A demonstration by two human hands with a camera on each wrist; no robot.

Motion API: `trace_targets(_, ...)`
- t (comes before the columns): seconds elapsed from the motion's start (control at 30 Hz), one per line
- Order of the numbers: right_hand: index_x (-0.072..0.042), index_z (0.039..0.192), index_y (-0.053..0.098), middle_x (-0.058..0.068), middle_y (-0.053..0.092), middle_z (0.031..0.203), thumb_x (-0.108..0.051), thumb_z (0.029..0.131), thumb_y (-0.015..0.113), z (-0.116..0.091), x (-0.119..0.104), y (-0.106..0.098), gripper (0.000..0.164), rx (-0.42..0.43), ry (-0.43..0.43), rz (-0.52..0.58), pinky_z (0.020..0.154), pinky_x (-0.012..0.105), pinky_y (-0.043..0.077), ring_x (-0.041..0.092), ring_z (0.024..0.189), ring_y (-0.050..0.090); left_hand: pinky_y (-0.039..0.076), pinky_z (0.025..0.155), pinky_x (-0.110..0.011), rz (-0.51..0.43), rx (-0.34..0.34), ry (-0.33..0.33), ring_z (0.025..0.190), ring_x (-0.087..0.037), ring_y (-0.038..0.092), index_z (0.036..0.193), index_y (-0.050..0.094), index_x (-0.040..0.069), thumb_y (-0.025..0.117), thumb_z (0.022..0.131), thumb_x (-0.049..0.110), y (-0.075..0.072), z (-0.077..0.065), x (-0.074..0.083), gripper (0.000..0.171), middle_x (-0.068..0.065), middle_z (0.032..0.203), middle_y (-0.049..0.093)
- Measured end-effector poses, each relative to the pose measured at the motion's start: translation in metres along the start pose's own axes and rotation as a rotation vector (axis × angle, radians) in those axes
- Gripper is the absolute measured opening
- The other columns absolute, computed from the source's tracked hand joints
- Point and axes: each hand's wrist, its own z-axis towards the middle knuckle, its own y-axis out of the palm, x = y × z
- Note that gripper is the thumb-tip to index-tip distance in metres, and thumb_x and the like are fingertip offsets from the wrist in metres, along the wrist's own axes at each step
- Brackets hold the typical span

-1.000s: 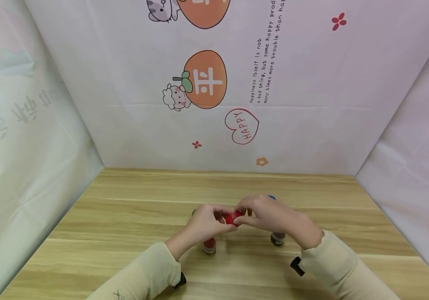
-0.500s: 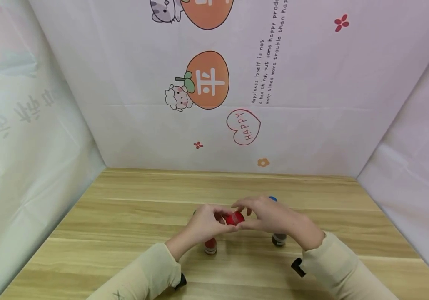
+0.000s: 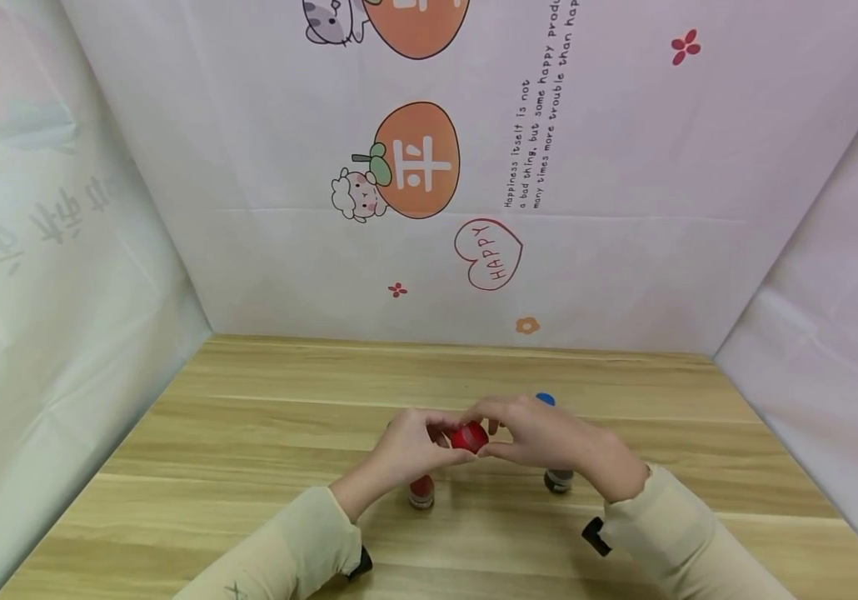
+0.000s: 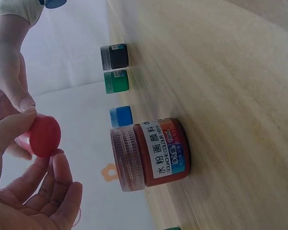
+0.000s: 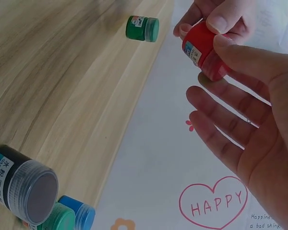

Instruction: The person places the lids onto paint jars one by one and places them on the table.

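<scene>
Above the table, both hands are at a small red gouache paint jar (image 3: 470,436). My left hand (image 3: 414,446) holds its base between thumb and fingers. My right hand (image 3: 537,429) has thumb and index finger on the lid end, its other fingers spread apart in the right wrist view. There the jar (image 5: 194,45) lies tilted, its label facing the camera and its clear-edged lid towards the right palm. From the left wrist view, the jar's round red end (image 4: 45,136) shows between the fingertips.
A red-brown paint jar (image 4: 165,151) stands close by the left hand. Black (image 5: 19,177), green (image 5: 57,218) and blue (image 5: 81,211) jars stand together near the right forearm. Another green jar (image 5: 141,28) is farther left. White printed cloth (image 3: 286,250) walls the wooden table (image 3: 264,400).
The right thumb and fingers have shifted on the jar, the thumb sliding to its lower right, so more of the red jar shows. The left hand keeps its hold almost unmoved.
</scene>
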Motion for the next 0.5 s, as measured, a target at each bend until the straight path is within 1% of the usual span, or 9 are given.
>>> trace_targets(0.17,-0.008,0.124,0.071,0.001,0.071,0.116,-0.02,0.095,0.077,-0.0002,0.0014,-0.0002,0.032,0.013,-0.032,-0.006,0.074,0.026,0.053,0.01,0.089,0.062,0.049,0.059,-0.023,-0.017,-0.008,-0.017,0.074,-0.011,0.06,0.107,0.079,0.012,0.088,0.083,0.024,0.0006,0.0002,0.0006,0.029,0.01,0.083,0.068)
trace_targets(0.27,-0.006,0.123,0.071,0.001,0.071,0.114,-0.021,0.095,0.076,-0.0002,0.001,-0.0008,0.031,0.015,-0.027,-0.003,0.072,0.027,0.054,0.007,0.086,0.061,0.049,0.058,-0.023,-0.016,-0.009,-0.017,0.074,-0.011,0.06,0.108,0.078,0.011,0.088,0.083,0.024,0.0009,0.0007,0.0007,0.03,0.009,0.083,0.068)
trace_targets(0.37,-0.005,0.123,0.071,0.003,0.071,0.115,-0.02,0.096,0.075,-0.0006,0.0008,-0.001,0.032,0.01,-0.019,0.007,0.073,0.03,0.056,0.006,0.085,0.061,0.049,0.058,-0.023,-0.01,-0.005,-0.006,0.074,-0.011,0.06,0.108,0.078,0.011,0.087,0.084,0.024,0.0016,0.0011,0.0,0.029,0.009,0.082,0.068)
trace_targets(0.43,-0.004,0.123,0.071,0.005,0.072,0.115,-0.021,0.096,0.075,-0.0006,0.0006,-0.0012,0.032,0.01,-0.019,0.011,0.074,0.033,0.058,0.009,0.087,0.063,0.049,0.057,-0.023,-0.004,-0.001,0.002,0.073,-0.011,0.06,0.107,0.079,0.011,0.087,0.084,0.024,0.0023,0.0014,-0.0006,0.027,0.009,0.081,0.068)
trace_targets(0.5,-0.003,0.123,0.072,0.006,0.072,0.115,-0.021,0.096,0.075,-0.0002,0.0006,-0.0014,0.032,0.015,-0.022,0.009,0.074,0.033,0.058,0.011,0.089,0.065,0.048,0.057,-0.022,-0.001,0.004,0.004,0.073,-0.01,0.06,0.106,0.079,0.011,0.087,0.084,0.024,0.003,0.0018,-0.0013,0.026,0.009,0.08,0.068)
